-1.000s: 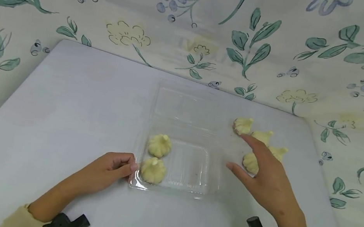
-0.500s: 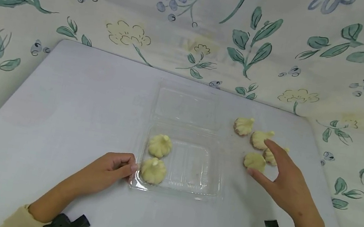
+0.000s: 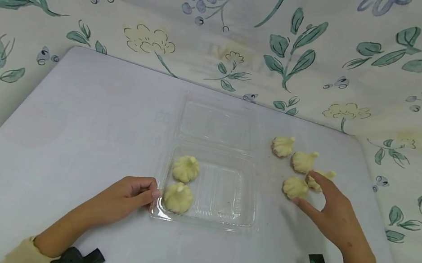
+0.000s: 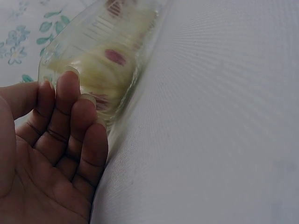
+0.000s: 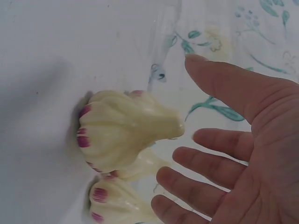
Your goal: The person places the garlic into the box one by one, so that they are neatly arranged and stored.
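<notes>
A clear plastic clamshell box (image 3: pixel 222 192) lies with its lid folded back on the table. In its left side sit two pale garlic bulbs, the rear bulb (image 3: pixel 186 168) behind the front bulb (image 3: pixel 178 198). My left hand (image 3: pixel 123 200) pinches the box's left rim between thumb and fingers. My right hand (image 3: pixel 335 216) is spread above a loose group on the right, thumb near the closest garlic bulb (image 3: pixel 295 187) and index finger by the right-hand bulb (image 3: pixel 315 182), partly covered. In the right wrist view, a purple-marked garlic bulb (image 5: pixel 124 128) stands in front of the spread fingers, apart from them.
Two more bulbs, the far bulb (image 3: pixel 283 146) and the middle bulb (image 3: pixel 303 161), lie beyond my right hand. The white table (image 3: pixel 95 109) ends at a flower-printed cloth (image 3: pixel 225 33) behind it. The open lid (image 3: pixel 218 121) lies toward the back.
My right hand has moved right, away from the box side, and lowered slightly at the garlic bulbs, uncovering several of them. The left hand stays at the box rim.
</notes>
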`<state>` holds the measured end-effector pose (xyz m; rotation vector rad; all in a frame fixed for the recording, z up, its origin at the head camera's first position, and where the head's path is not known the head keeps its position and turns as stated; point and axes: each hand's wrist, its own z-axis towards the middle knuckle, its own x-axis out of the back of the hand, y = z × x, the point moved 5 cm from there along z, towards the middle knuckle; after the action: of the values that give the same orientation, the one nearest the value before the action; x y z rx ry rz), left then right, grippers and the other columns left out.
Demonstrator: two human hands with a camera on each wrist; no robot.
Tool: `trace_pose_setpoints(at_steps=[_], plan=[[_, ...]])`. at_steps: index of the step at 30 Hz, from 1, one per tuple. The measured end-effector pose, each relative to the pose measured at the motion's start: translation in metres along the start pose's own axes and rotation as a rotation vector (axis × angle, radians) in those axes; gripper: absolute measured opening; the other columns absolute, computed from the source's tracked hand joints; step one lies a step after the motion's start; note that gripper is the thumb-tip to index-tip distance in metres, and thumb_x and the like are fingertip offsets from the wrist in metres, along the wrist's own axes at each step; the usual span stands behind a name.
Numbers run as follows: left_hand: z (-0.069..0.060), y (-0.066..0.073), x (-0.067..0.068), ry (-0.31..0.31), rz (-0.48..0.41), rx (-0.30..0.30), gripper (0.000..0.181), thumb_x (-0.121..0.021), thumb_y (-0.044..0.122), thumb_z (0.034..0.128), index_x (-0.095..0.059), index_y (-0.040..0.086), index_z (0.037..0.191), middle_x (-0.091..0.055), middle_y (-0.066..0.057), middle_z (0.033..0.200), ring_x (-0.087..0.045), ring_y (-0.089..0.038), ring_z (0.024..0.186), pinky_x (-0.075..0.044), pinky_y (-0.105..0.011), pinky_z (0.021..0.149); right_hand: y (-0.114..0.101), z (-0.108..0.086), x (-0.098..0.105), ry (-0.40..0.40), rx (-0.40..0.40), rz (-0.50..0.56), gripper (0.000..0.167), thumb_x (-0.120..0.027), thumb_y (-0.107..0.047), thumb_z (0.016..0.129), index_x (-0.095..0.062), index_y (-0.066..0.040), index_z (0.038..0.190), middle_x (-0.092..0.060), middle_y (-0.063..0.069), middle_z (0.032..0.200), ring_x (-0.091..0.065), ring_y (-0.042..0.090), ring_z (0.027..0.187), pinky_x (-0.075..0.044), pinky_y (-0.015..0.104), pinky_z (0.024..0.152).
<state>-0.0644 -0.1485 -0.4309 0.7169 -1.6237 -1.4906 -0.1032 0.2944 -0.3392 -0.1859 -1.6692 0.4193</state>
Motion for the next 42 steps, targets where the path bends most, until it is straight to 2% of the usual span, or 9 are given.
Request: trace_pose_setpoints(at_steps=[10,19,26,33,38,42], plan=[[0.000,-0.001,0.000,0.002,0.003,-0.007,0.026,-0.055,0.016,0.1101,-0.062,0.017,0.085,-0.064,0.002,0.079,-0.057,-0.021,0.076,-0.048,-0.029,0.073,0.011,0.004,-0.007,-0.037,-0.055,0.020,0.083,-0.077,-0.041,0.096,-0.037,-0.005,0.159,-0.043,0.030,0.155,-0.048,0.058,0.132,-0.045,0.070,0.097],[0.001,0.000,0.001,0.007,0.014,0.001,0.026,-0.056,0.015,0.1098,-0.062,0.017,0.085,-0.064,0.002,0.080,-0.057,-0.020,0.077,-0.048,-0.028,0.073,0.019,0.007,-0.018,-0.074,-0.057,0.070,0.072,-0.070,-0.039,0.102,-0.039,-0.004,0.158,-0.044,0.028,0.156,-0.049,0.059,0.132,-0.044,0.069,0.100],[0.000,-0.001,0.001,0.003,0.013,0.007,0.026,-0.055,0.015,0.1099,-0.062,0.017,0.085,-0.065,0.002,0.080,-0.059,-0.018,0.078,-0.049,-0.029,0.075,0.022,0.009,-0.024,-0.054,-0.019,0.085,0.060,-0.066,-0.032,0.105,-0.046,-0.003,0.154,-0.044,0.032,0.155,-0.052,0.057,0.129,-0.046,0.068,0.098],[0.000,0.000,0.001,0.007,0.016,0.020,0.026,-0.056,0.016,0.1098,-0.062,0.017,0.085,-0.065,0.002,0.081,-0.059,-0.018,0.078,-0.050,-0.029,0.075,0.024,0.011,-0.032,-0.005,-0.043,0.118,0.053,-0.066,-0.030,0.106,-0.051,-0.006,0.150,-0.049,0.032,0.150,-0.057,0.055,0.126,-0.052,0.063,0.093],[0.000,-0.001,0.000,0.003,0.008,0.020,0.025,-0.056,0.015,0.1097,-0.062,0.016,0.085,-0.065,0.002,0.081,-0.059,-0.018,0.078,-0.050,-0.029,0.075,0.028,0.011,-0.039,0.024,-0.083,0.161,0.054,-0.065,-0.034,0.106,-0.050,-0.007,0.151,-0.057,0.032,0.140,-0.060,0.053,0.123,-0.053,0.063,0.092],[0.001,-0.002,0.000,0.002,0.004,0.014,0.025,-0.056,0.015,0.1098,-0.062,0.017,0.086,-0.065,0.002,0.081,-0.059,-0.017,0.078,-0.050,-0.029,0.075,0.030,0.012,-0.042,0.029,-0.123,0.167,0.056,-0.065,-0.037,0.105,-0.049,-0.010,0.152,-0.058,0.033,0.138,-0.060,0.054,0.123,-0.053,0.063,0.092]])
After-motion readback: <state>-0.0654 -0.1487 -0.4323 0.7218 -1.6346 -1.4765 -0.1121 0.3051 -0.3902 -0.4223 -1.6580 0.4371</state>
